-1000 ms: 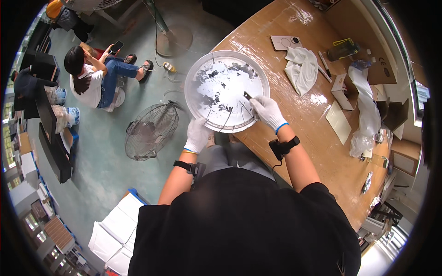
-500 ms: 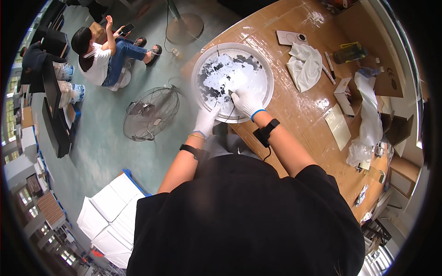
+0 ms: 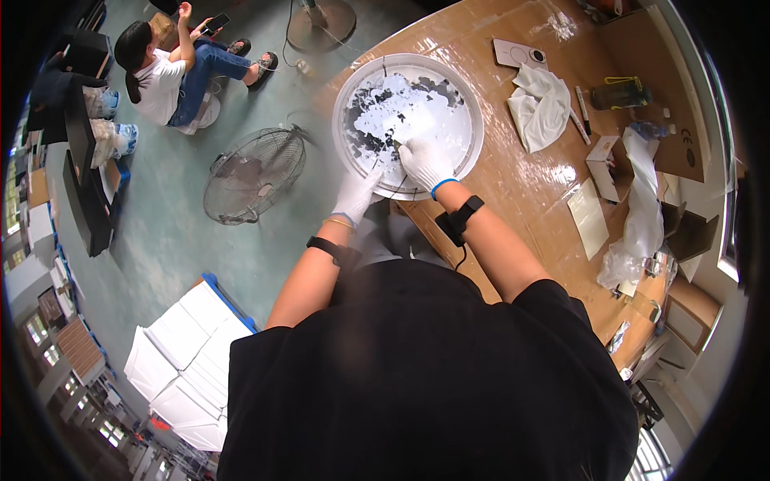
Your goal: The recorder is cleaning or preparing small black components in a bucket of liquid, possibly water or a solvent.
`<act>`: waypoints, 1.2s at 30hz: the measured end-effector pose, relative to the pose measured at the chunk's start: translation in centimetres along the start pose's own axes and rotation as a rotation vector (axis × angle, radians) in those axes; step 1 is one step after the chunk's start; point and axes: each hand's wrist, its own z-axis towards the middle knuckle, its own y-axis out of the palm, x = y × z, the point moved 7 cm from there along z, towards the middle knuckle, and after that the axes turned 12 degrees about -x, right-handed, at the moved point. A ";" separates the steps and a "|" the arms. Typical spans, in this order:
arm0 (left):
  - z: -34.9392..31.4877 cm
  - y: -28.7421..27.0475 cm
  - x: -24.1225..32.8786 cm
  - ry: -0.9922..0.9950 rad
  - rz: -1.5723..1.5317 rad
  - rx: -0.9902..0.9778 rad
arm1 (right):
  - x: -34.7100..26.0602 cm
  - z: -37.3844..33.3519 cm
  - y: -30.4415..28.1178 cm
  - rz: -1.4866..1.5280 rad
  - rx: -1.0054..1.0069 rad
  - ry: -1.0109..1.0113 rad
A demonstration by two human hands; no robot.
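The round white disc (image 3: 409, 112) lies flat on the brown table (image 3: 513, 232) at twelve o'clock, looking light, stiff and brittle, best gripped by its rim: left hand (image 3: 357, 192) rests curled there, right hand (image 3: 425, 160) presses flat, holding nothing visible.

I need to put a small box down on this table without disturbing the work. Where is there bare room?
Bare wood lies between the round white tray and the white cloth, and nearer, between the right hand and the flat cream card. The far right edge is crowded: small carton, crumpled plastic, markers.
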 end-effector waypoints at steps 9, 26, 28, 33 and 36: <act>0.2 -0.5 -0.4 0.062 -0.005 -0.023 | -0.1 1.4 1.1 0.099 -0.080 -0.003; 0.7 -1.0 -0.4 0.198 0.203 0.013 | -2.2 0.6 0.9 -0.066 -0.035 -0.013; 0.9 -1.1 -0.7 0.132 0.208 0.016 | -2.4 1.6 1.4 -0.062 -0.057 -0.015; 1.0 -1.4 -0.8 0.109 0.197 0.019 | -4.8 3.0 2.3 -0.102 -0.050 -0.006; 1.1 -1.1 -0.6 0.094 0.198 0.018 | -5.5 4.0 2.2 -0.140 -0.021 -0.016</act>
